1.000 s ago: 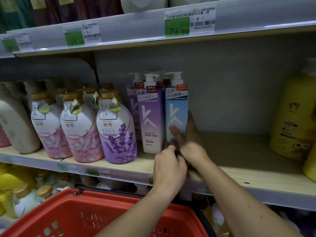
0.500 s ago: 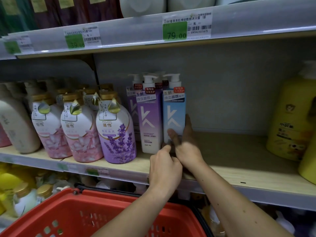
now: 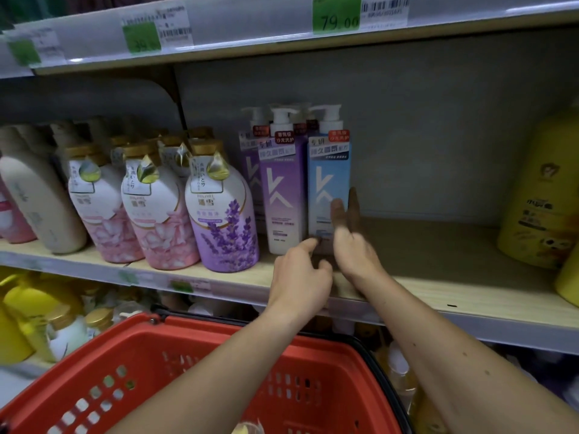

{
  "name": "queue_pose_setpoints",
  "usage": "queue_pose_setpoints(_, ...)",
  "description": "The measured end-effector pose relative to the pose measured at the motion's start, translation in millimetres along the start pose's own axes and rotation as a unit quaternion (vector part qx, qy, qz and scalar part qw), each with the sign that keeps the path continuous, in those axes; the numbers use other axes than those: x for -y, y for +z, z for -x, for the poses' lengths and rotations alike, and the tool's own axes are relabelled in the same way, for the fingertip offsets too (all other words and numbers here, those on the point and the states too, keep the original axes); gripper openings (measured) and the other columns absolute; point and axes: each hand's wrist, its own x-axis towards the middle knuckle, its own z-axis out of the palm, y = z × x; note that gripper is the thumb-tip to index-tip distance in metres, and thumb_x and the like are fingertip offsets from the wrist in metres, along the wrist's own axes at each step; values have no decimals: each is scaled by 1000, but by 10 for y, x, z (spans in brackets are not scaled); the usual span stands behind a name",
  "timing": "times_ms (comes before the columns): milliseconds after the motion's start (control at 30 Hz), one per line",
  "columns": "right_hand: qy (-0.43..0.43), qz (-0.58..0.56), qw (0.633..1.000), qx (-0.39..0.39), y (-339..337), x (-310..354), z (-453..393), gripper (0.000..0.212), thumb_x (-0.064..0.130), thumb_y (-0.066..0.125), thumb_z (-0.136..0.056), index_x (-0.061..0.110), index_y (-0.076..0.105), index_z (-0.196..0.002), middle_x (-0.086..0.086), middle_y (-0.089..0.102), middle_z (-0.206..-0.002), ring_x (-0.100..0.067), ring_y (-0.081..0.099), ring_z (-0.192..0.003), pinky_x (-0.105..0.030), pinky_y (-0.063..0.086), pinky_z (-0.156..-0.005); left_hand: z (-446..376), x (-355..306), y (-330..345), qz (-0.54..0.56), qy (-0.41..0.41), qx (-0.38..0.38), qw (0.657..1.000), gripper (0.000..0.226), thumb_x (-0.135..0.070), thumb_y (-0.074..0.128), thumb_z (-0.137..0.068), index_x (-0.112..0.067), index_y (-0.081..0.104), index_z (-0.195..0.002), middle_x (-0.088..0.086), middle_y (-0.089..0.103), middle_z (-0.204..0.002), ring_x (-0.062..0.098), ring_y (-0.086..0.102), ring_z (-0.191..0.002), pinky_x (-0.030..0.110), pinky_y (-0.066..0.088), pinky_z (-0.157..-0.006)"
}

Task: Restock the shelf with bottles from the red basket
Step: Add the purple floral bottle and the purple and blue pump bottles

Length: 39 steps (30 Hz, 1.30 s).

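Right hand (image 3: 351,245) fingers (image 3: 340,211) straight and flat against the lower front and right side of the blue pump bottle (image 3: 329,183), touching but not wrapped round it. Left hand (image 3: 300,277) fingers loosely curled, index (image 3: 308,244) poking toward the bottle's base at about 1 o'clock from the knuckles; contact there is likely but hard to confirm, and nothing is held in it. The bottle stands upright on the middle shelf (image 3: 438,277), touching the purple pump bottle (image 3: 283,189) on its 9 o'clock side; bare shelf runs off to 3 o'clock as far as the yellow bottles (image 3: 539,195). Looks like final nudging into line. Handling guess: full bottle, so fairly heavy; rigid flat-sided plastic, smooth label, could slip; the pump head (image 3: 329,114) looks too weak to lift by. Best taken round the mid body, thumb on one flat face and fingers on the other. Round lavender bottle (image 3: 224,220) sits further toward 9 o'clock. Red basket (image 3: 194,371) is at 6 o'clock below the arms; its contents are mostly out of view.
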Motion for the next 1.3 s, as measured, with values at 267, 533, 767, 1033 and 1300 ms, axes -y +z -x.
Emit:
queue_pose_setpoints(267, 100, -51, 994, 10, -72, 35, 93, 119, 96, 6, -76, 12, 65, -136, -22, 59, -142, -35, 54, -132, -41, 37, -107, -15, -106, -18, -14, 13, 8, 1000, 55, -31, 58, -91, -22, 52, -145, 6, 68, -131, 29, 57, -128, 37, 48, -104)
queue_pose_setpoints(533, 64, -21, 998, 13, -46, 77, 107, 98, 92, 5, -79, 40, 31, -158, -15, 56, -148, -36, 52, -135, -40, 36, -106, -9, -71, -58, -1, 9, 14, 1000, 57, -31, 60, -89, -21, 54, -145, 4, 68, -132, 26, 57, -129, 41, 47, -108)
queue_pose_setpoints(767, 37, -9, 998, 46, -117, 34, 93, 67, 59, 45, -96, 27, 38, -155, -7, 65, -123, -27, 58, -108, -30, 39, -86, 72, -101, 54, 7, 47, -30, 998, 47, -19, 61, -91, -16, 57, -138, 6, 67, -131, 25, 57, -124, 21, 39, -96)
queue_pose_setpoints(1033, 29, 13, 999, 33, -76, 18, 79, 85, 57, 47, -78, 23, 36, -156, -7, 60, -100, -21, 49, -90, -26, 35, -78, 73, -13, 140, 11, 65, -49, 997, 46, -19, 62, -92, -14, 58, -137, 8, 66, -132, 20, 55, -119, 21, 36, -91)
queue_pose_setpoints(1300, 52, 34, 997, 53, -84, 104, 146, 50, 43, 46, -98, 6, 66, -124, -25, 65, -121, -37, 59, -110, -31, 33, -78, 66, -27, 38, 1, 68, -5, 998, 57, -16, 62, -90, -16, 52, -145, 6, 62, -141, 23, 53, -132, 27, 38, -105)
